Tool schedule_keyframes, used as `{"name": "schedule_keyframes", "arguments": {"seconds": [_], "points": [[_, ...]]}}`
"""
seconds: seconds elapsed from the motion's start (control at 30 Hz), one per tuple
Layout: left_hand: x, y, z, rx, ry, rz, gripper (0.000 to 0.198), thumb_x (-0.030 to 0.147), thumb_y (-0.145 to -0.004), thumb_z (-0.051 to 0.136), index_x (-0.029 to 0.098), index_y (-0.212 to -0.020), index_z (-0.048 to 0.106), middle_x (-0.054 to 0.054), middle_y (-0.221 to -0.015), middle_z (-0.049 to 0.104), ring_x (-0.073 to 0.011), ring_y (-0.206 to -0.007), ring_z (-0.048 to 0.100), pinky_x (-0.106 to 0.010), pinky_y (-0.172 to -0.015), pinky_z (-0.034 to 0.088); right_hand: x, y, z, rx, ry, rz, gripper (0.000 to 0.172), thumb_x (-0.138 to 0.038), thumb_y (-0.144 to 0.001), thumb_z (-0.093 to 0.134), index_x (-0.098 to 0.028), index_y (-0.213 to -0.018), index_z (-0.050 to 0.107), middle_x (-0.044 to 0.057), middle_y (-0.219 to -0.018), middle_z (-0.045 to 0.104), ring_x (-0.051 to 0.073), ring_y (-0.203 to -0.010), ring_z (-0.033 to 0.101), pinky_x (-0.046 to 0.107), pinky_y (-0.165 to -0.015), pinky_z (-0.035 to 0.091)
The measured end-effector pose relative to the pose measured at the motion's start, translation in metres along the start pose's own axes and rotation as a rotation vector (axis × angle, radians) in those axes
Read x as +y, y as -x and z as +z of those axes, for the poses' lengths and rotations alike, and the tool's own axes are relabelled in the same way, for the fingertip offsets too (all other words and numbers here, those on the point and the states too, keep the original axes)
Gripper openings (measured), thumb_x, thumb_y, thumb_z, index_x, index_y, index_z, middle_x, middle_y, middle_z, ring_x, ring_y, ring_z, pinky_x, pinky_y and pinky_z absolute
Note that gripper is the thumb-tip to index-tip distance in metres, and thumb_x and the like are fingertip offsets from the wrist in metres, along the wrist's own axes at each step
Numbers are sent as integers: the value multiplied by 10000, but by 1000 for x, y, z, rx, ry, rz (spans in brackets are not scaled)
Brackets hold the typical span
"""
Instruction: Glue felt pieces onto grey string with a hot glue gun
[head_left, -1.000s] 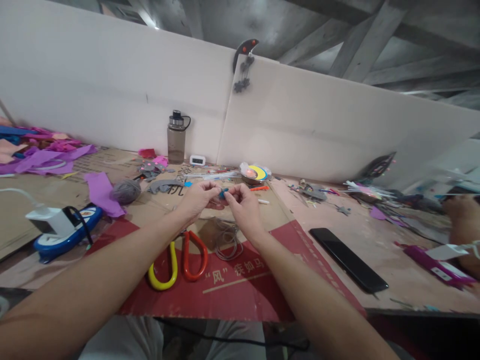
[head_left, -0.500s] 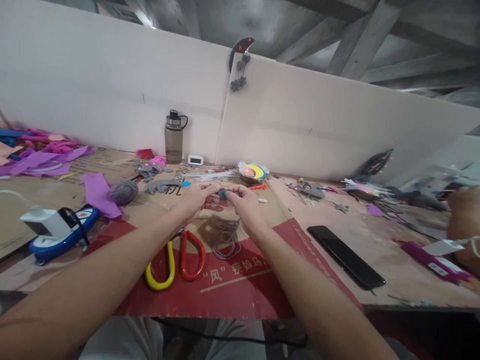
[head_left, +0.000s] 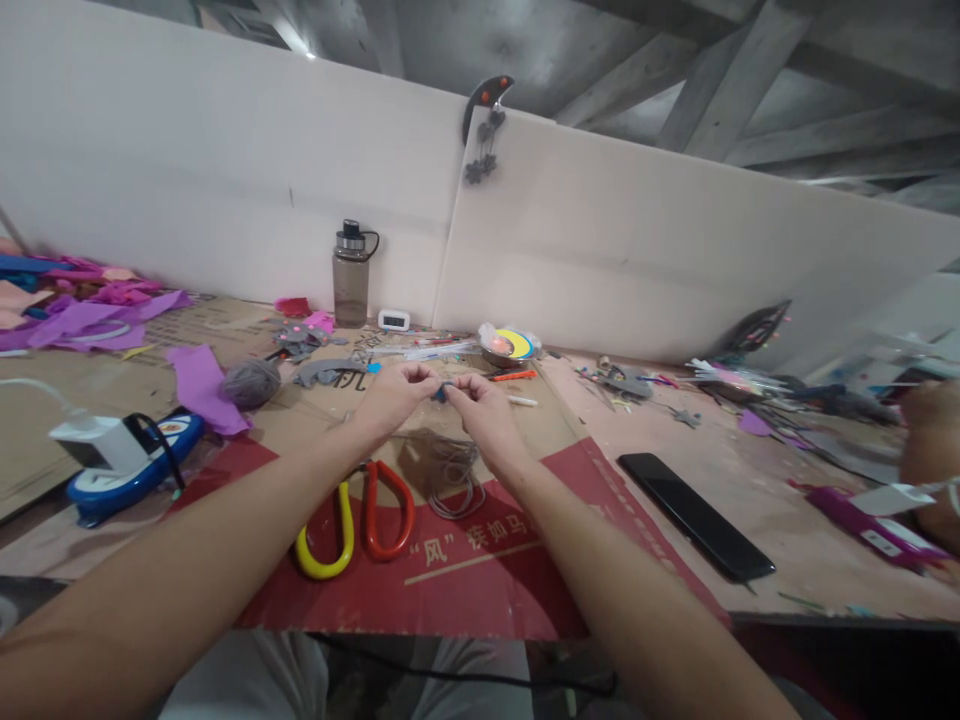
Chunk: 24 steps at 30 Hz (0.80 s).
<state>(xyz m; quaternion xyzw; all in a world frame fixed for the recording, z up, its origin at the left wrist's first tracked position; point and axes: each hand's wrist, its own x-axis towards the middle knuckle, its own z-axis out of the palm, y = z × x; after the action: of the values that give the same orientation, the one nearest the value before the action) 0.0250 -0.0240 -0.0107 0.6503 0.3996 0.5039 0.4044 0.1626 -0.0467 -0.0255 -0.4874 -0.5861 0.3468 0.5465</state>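
Observation:
Above the cardboard, my right hand (head_left: 484, 408) pinches a small blue-grey piece (head_left: 442, 391) that looks like felt. Close beside it, my left hand (head_left: 403, 392) has thumb and forefinger pressed together; whatever is in that pinch is too small to make out. A loose coil of grey cord (head_left: 456, 490) lies under my hands. Scissors with one yellow and one red handle (head_left: 390, 520) rest left of the coil, their blades mostly hidden by my left forearm. Behind my left hand lies a grey felt cutout (head_left: 326, 372).
Left stand a blue power strip (head_left: 135, 475), purple felt (head_left: 201, 385) and a grey yarn ball (head_left: 251, 383). A bottle (head_left: 350, 280) and bowl (head_left: 510, 347) are at the back. Right lie a black phone (head_left: 694, 515), a magenta power strip (head_left: 870, 525) and another person's arm (head_left: 934, 450).
My left fingers have drawn slightly away from the blue-grey piece and closed into a tighter pinch. My right hand keeps hold of the piece. The view has shifted slightly.

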Motion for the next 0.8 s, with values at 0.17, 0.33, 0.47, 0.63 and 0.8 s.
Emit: {"name": "schedule_keyframes", "arguments": {"seconds": [0.17, 0.33, 0.47, 0.63, 0.8], "points": [[-8, -9, -10, 106, 43, 5, 98, 240, -659, 623, 164, -601, 600, 41, -520, 509, -72, -476, 396, -196, -490, 313, 5, -4, -3, -24, 42, -13, 229, -420, -733, 526, -192, -728, 550, -72, -492, 378, 90, -464, 329, 216, -457, 280], [-19, -25, -36, 341, 135, -15, 102, 235, -615, 649, 160, -575, 593, 21, -553, 539, -71, -485, 413, -181, -450, 297, 2, -4, -6, -49, 74, -10, 224, -405, -733, 526, -186, -707, 570, -76, -483, 346, 83, -455, 311, 208, -434, 257], [-24, -40, -61, 563, 256, -55, 105, 235, -613, 631, 161, -586, 561, 41, -545, 523, -55, -432, 398, -176, -397, 259, -12, -4, -7, -145, 43, 46, 261, -440, -732, 537, -186, -714, 593, -86, -467, 280, 72, -420, 245, 211, -403, 195], [-21, -50, -92, 783, 554, -171, 88, 151, -627, 630, 159, -664, 551, 45, -565, 554, -58, -483, 469, -160, -391, 264, -48, -3, -15, -293, -82, 76, 277, -465, -746, 563, -193, -776, 606, -84, -511, 268, 57, -418, 198, 206, -395, 144], [-17, -54, -118, 753, 837, -194, 60, 122, -733, 519, 151, -681, 522, 42, -534, 553, -35, -462, 469, -150, -405, 284, -80, 8, -34, -489, -8, -96, 291, -462, -776, 548, -195, -826, 651, -50, -532, 421, 75, -469, 361, 206, -448, 292]]}}
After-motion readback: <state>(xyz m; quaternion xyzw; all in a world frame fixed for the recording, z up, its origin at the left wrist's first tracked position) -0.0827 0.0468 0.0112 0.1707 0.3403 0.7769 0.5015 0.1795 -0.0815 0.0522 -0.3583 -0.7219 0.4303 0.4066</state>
